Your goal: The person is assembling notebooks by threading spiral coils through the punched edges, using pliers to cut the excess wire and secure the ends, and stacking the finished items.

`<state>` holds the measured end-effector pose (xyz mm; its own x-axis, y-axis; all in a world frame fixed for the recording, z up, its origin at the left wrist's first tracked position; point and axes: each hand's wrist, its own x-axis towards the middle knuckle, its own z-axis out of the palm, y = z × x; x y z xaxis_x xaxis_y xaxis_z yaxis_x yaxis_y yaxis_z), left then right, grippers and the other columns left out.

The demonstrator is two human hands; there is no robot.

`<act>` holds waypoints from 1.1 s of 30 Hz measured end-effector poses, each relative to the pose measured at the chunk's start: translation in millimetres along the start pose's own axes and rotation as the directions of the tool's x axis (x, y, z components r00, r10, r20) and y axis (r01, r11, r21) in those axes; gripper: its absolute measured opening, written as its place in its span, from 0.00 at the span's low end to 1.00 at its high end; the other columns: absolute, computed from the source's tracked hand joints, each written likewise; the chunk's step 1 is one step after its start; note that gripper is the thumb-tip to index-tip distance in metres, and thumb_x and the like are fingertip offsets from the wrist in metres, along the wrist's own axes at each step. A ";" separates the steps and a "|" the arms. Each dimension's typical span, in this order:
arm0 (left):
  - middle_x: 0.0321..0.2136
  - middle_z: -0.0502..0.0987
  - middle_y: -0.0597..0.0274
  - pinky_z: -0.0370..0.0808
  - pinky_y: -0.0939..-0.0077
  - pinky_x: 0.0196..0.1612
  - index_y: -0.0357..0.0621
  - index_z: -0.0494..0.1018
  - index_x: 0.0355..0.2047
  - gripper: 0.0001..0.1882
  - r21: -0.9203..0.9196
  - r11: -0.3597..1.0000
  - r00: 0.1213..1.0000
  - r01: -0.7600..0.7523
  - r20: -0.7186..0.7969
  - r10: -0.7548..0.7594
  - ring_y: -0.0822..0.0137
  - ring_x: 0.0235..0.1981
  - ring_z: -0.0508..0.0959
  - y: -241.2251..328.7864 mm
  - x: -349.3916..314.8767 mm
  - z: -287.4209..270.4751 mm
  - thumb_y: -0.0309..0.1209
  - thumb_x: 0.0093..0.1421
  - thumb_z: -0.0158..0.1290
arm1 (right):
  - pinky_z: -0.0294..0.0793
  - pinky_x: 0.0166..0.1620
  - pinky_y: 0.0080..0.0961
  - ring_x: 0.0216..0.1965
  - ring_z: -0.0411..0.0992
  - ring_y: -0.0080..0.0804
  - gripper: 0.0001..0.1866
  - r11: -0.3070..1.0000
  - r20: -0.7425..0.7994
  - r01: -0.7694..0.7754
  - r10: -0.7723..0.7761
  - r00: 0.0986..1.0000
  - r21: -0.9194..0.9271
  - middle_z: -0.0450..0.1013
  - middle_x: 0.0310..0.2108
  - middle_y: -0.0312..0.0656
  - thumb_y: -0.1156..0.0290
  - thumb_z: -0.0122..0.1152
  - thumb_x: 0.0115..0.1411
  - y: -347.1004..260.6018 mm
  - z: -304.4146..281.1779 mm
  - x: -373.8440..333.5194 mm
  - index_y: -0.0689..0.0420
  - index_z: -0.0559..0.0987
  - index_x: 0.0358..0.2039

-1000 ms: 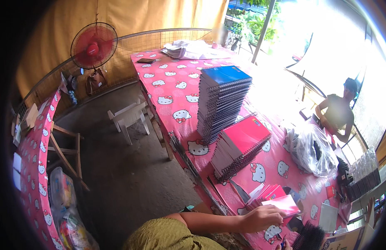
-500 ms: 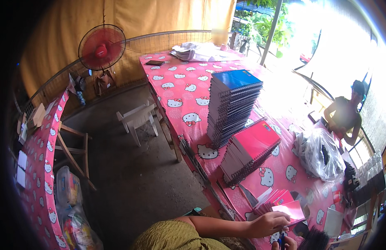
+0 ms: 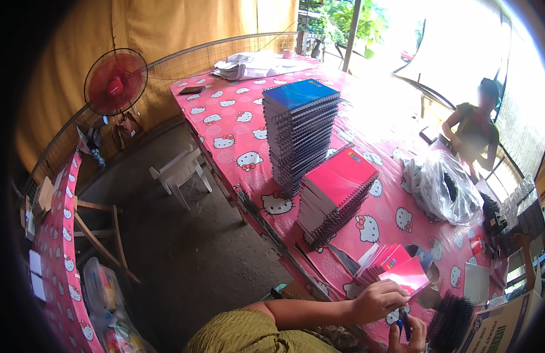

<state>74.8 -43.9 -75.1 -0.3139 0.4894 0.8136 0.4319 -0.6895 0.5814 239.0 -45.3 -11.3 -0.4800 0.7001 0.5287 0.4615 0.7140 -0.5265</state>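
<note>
My left hand (image 3: 381,301) is closed on the near edge of a pink-covered notebook (image 3: 405,275), its fingers bunched at the bound corner. In my right hand (image 3: 409,338) is a small pair of blue-handled pliers (image 3: 404,322), with its tip up against that corner, close to my left fingertips. Whether the jaws grip the wire cannot be made out. Behind the notebook, more pink booklets (image 3: 378,265) lie fanned out on the table. A heap of black wire spirals (image 3: 451,322) is to the right of my right hand.
A pink spiral notebook stack (image 3: 341,176) and a taller blue-topped stack (image 3: 302,94) stand on the pink-clothed table (image 3: 249,159). Rightward are a clear plastic bag (image 3: 443,188), a cardboard box (image 3: 496,329) and another person (image 3: 474,132). A white stool (image 3: 181,173) stands left.
The view has shifted, so the table contents appear further left and mostly higher. More of my right hand and the pliers now shows. My left hand keeps its grip on the notebook.
</note>
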 end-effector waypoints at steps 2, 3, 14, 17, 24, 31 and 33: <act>0.34 0.79 0.55 0.77 0.66 0.41 0.36 0.76 0.33 0.12 -0.005 1.000 0.999 -0.030 0.017 0.030 0.56 0.37 0.80 -1.2 -1.1 0.9 0.18 0.46 0.62 | 0.77 0.38 0.28 0.34 0.76 0.35 0.12 0.940 0.140 -0.222 0.191 0.971 0.258 0.75 0.34 0.47 0.77 0.63 0.56 18.7 0.0 -6.5 0.66 0.77 0.40; 0.34 0.79 0.55 0.77 0.65 0.41 0.36 0.75 0.33 0.12 -0.020 0.998 0.997 -0.063 0.032 0.064 0.56 0.37 0.80 -0.7 -0.7 0.1 0.17 0.46 0.61 | 0.77 0.36 0.26 0.33 0.76 0.33 0.10 0.867 0.223 -0.336 0.268 0.937 0.368 0.75 0.33 0.46 0.75 0.61 0.58 33.0 -0.6 -10.9 0.67 0.77 0.39; 0.33 0.79 0.50 0.79 0.66 0.37 0.34 0.73 0.34 0.08 0.107 0.972 0.978 -0.209 -0.006 0.210 0.58 0.35 0.81 25.7 55.9 -38.8 0.18 0.53 0.59 | 0.75 0.40 0.23 0.35 0.74 0.28 0.13 0.833 0.102 -0.349 0.339 0.935 0.429 0.75 0.39 0.44 0.73 0.58 0.62 70.9 4.8 -29.7 0.65 0.75 0.45; 0.34 0.79 0.49 0.77 0.68 0.38 0.35 0.69 0.37 0.10 -0.102 0.987 0.931 -0.127 -0.356 0.083 0.64 0.34 0.79 41.4 93.2 -90.4 0.21 0.57 0.58 | 0.66 0.53 0.38 0.47 0.68 0.47 0.24 0.958 0.072 -0.281 0.285 0.956 -0.061 0.70 0.44 0.51 0.66 0.68 0.50 126.2 -1.8 -63.2 0.63 0.74 0.45; 0.31 0.81 0.52 0.76 0.79 0.35 0.34 0.75 0.26 0.10 0.119 0.843 0.669 0.524 -0.671 -0.320 0.73 0.32 0.79 -3.1 130.2 -186.7 0.27 0.53 0.65 | 0.63 0.53 0.40 0.48 0.65 0.49 0.22 0.945 0.012 -0.223 0.232 0.973 -0.237 0.68 0.43 0.51 0.67 0.67 0.48 123.4 2.0 -68.2 0.62 0.74 0.43; 0.29 0.81 0.55 0.76 0.85 0.33 0.34 0.74 0.29 0.05 0.012 0.908 0.659 0.419 -0.692 -0.295 0.76 0.28 0.78 -18.1 124.9 -202.8 0.23 0.56 0.60 | 0.62 0.54 0.40 0.49 0.65 0.49 0.23 0.939 0.018 -0.242 0.253 0.967 -0.246 0.68 0.45 0.51 0.65 0.67 0.49 123.9 -1.1 -70.7 0.62 0.74 0.44; 0.28 0.80 0.57 0.76 0.84 0.33 0.34 0.73 0.33 0.06 0.037 0.903 0.664 0.429 -0.691 -0.287 0.75 0.28 0.78 -20.3 121.9 -208.6 0.22 0.57 0.59 | 0.64 0.54 0.39 0.48 0.67 0.47 0.22 0.946 0.015 -0.198 0.209 0.978 -0.258 0.70 0.45 0.49 0.65 0.67 0.51 120.3 -1.0 -65.7 0.62 0.75 0.45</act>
<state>-148.7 -81.7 11.3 -0.9163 0.1536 0.3699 0.2869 -0.3928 0.8737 326.8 -5.5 -108.7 -0.3845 0.8336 0.3967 0.7240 0.5389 -0.4306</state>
